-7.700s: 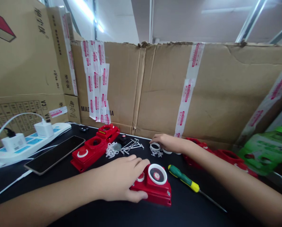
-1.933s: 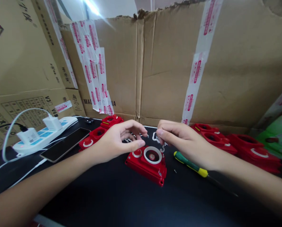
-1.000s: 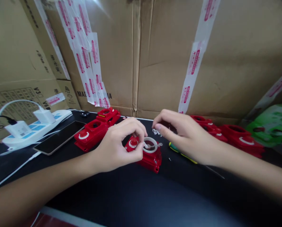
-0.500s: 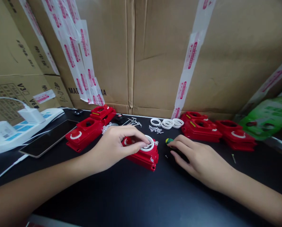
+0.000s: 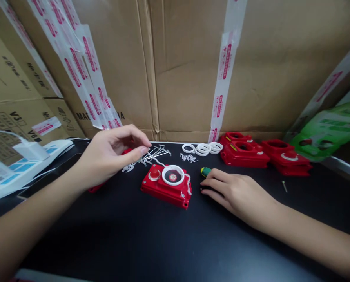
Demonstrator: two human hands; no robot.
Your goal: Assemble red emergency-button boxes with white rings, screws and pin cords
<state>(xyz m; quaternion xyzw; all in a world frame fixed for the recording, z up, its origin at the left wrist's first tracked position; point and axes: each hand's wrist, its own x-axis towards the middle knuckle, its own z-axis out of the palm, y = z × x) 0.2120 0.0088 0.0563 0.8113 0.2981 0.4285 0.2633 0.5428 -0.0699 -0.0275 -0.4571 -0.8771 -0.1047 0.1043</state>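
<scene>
Thumb and index finger of my left hand (image 5: 116, 154) are pinched at the tips, on what looks like the end of a thin white cord (image 5: 158, 160). That cord runs to a red box (image 5: 164, 194) with a red button (image 5: 154, 174). On the box lies a white ring (image 5: 163, 177) around a dark round face with a red and white mark; more cord hangs over its right side. My right hand (image 5: 236, 192) rests on the table, fingers curled over a green-and-yellow tool handle (image 5: 205, 171), mostly hidden beneath them.
Behind the box lie T-shaped metal pieces (image 5: 155, 153), small screws (image 5: 188, 157) and white rings (image 5: 202, 149). Stacked red housings (image 5: 245, 156) stand right of them, near a green bag (image 5: 318, 133). A single screw (image 5: 284, 187) lies far right. A power strip (image 5: 60, 147) is at left.
My left hand has left the white ring and moved up and left, uncovering the box and its button. My right hand stays on the tool handle. The view has shifted slightly.
</scene>
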